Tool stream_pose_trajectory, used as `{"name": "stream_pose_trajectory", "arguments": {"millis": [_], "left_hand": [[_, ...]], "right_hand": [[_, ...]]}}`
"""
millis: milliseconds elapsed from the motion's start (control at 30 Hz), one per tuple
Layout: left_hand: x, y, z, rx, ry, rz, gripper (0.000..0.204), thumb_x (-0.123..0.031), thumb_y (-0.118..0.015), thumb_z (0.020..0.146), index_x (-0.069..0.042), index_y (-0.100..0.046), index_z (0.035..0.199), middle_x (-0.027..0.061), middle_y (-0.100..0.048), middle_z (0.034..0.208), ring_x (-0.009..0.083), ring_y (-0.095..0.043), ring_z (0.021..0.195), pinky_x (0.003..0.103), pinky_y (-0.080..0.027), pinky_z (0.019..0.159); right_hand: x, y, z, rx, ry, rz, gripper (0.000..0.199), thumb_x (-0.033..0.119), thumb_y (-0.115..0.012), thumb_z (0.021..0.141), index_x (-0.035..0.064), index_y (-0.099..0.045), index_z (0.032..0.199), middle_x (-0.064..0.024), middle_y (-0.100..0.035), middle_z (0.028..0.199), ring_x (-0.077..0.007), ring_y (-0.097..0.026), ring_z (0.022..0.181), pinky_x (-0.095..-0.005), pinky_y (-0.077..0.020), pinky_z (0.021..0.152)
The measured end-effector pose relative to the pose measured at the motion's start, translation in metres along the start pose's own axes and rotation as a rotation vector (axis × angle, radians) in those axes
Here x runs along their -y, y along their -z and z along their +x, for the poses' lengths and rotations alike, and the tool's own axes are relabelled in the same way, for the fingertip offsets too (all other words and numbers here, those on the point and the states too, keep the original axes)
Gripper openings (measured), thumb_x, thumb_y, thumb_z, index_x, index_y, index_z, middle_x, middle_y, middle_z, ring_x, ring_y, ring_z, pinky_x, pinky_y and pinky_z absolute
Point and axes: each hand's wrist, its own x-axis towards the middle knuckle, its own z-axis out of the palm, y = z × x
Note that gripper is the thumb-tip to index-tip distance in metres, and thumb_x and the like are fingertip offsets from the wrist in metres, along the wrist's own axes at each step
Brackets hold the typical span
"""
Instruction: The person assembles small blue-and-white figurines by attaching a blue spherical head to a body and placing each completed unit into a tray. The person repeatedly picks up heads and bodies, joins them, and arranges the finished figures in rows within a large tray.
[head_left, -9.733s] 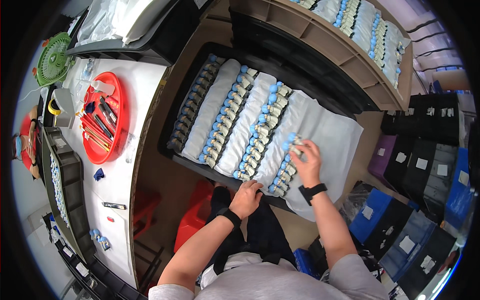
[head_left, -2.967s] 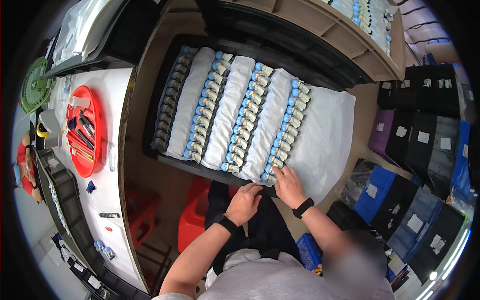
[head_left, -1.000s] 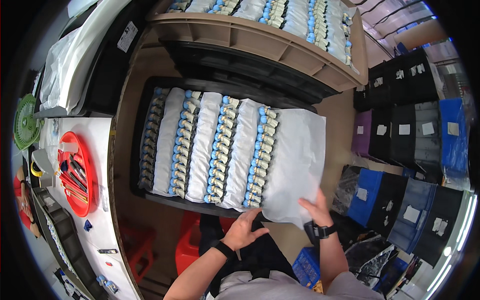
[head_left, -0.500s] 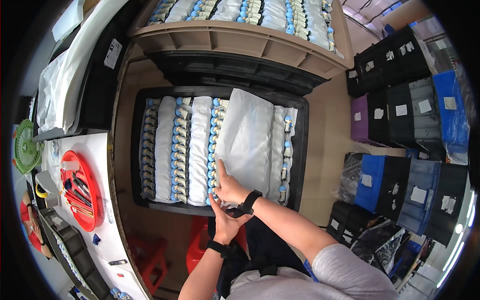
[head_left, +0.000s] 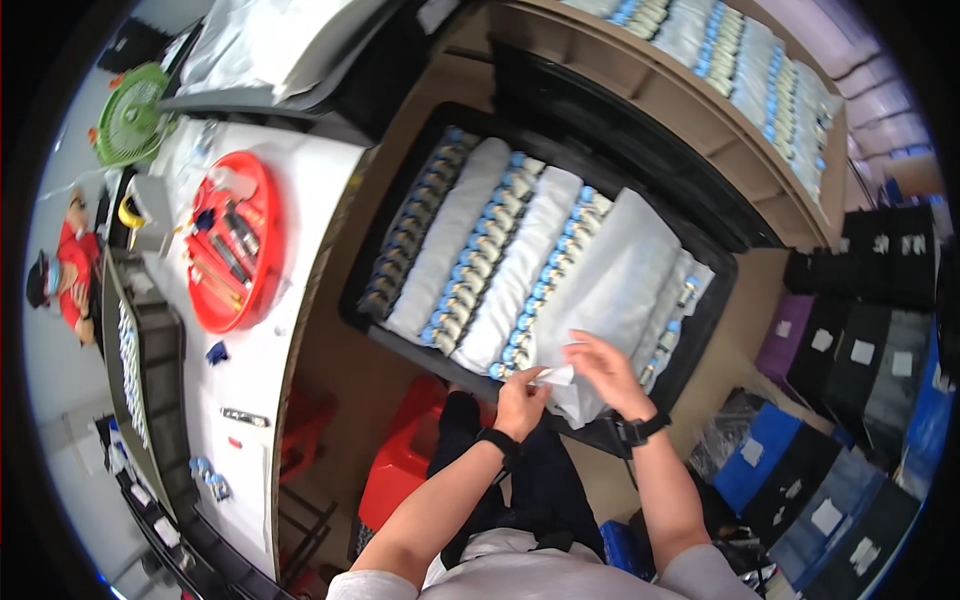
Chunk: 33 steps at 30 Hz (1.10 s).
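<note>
I have left grip (head_left: pixel 522 402) pinching the white sheet (head_left: pixel 612 270) at its near end; right grip (head_left: pixel 608 372) wide, fingers extended. Sheet lies in black crate (head_left: pixel 718 300), long axis parallel to rows of blue-headed figurines (head_left: pixel 487 252).

Nothing can be read for you here; you get only pale labels with print too small or blurred. On your right, among the stacked bins, a white label (head_left: pixel 783 328) is stuck on the purple bin (head_left: pixel 778 356), and paler squares mark the dark bins beside it. Ragged whitish patches (head_left: pixel 913 243) show on the black bins (head_left: pixel 895 275) above. Lower down, you have a white square (head_left: pixel 752 453) on the blue bin (head_left: pixel 768 428), another (head_left: pixel 827 517) on the grey-blue bin (head_left: pixel 846 486), and a torn-edged slip (head_left: pixel 863 553) on the black bin at the end (head_left: pixel 892 508). Ahead of you to the left, a pale label (head_left: pixel 437 13) stands on the black crate (head_left: pixel 372 82), its content unclear.
</note>
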Motion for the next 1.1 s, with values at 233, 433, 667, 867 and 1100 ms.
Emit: {"name": "stream_pose_trajectory", "arguments": {"millis": [233, 433, 667, 867, 1100], "left_hand": [[0.016, 0.026, 0.005, 0.112, 0.175, -0.311, 0.022, -0.006, -0.059, 0.076, 0.000, -0.063, 0.097, 0.0056, -0.061, 0.076, 0.0121, -0.056, 0.064, 0.025, -0.046, 0.060], [-0.018, 0.044, -0.004, 0.136, 0.265, -0.407, 0.024, -0.021, -0.070, 0.079, -0.004, -0.056, 0.088, 0.0005, -0.056, 0.071, 0.0056, -0.046, 0.061, 0.022, -0.037, 0.053], [0.029, 0.038, 0.010, -0.212, -0.046, -0.153, 0.031, 0.003, -0.066, 0.068, -0.003, -0.056, 0.096, 0.0116, -0.061, 0.087, 0.0200, -0.058, 0.083, 0.031, -0.046, 0.076], [0.025, 0.070, -0.007, -0.343, -0.101, -0.176, 0.024, 0.005, -0.056, 0.073, 0.001, -0.057, 0.097, 0.0111, -0.059, 0.082, 0.0175, -0.060, 0.074, 0.029, -0.049, 0.067], [-0.013, 0.220, -0.094, -0.473, -0.299, -0.271, 0.015, -0.001, -0.058, 0.084, 0.000, -0.059, 0.099, 0.0095, -0.060, 0.092, 0.0161, -0.061, 0.083, 0.028, -0.050, 0.074]], "right_hand": [[-0.004, -0.003, -0.012, -0.235, 0.305, -1.286, 0.065, 0.018, -0.070, 0.074, 0.0101, -0.044, 0.133, -0.0203, -0.031, 0.140, -0.0386, -0.028, 0.130, -0.0501, -0.0259, 0.102], [-0.025, -0.045, -0.007, -0.058, 0.289, -1.312, 0.084, 0.036, -0.071, 0.071, 0.0169, -0.030, 0.142, -0.0227, -0.014, 0.147, -0.0430, -0.011, 0.136, -0.0662, -0.0141, 0.100], [-0.032, -0.064, 0.008, -0.113, 0.321, -1.378, 0.084, 0.038, -0.066, 0.077, 0.0130, -0.022, 0.144, -0.0229, -0.007, 0.149, -0.0457, -0.005, 0.136, -0.0674, -0.0099, 0.100], [-0.039, -0.072, 0.020, 0.024, 0.213, -1.495, 0.080, 0.039, -0.062, 0.079, 0.0128, -0.022, 0.144, -0.0217, -0.005, 0.150, -0.0457, -0.002, 0.136, -0.0668, -0.0090, 0.101], [-0.021, -0.101, 0.027, 0.070, -0.045, -1.586, 0.084, 0.033, -0.065, 0.076, 0.0108, -0.022, 0.144, -0.0204, -0.002, 0.150, -0.0443, 0.001, 0.137, -0.0680, -0.0153, 0.099]]}}
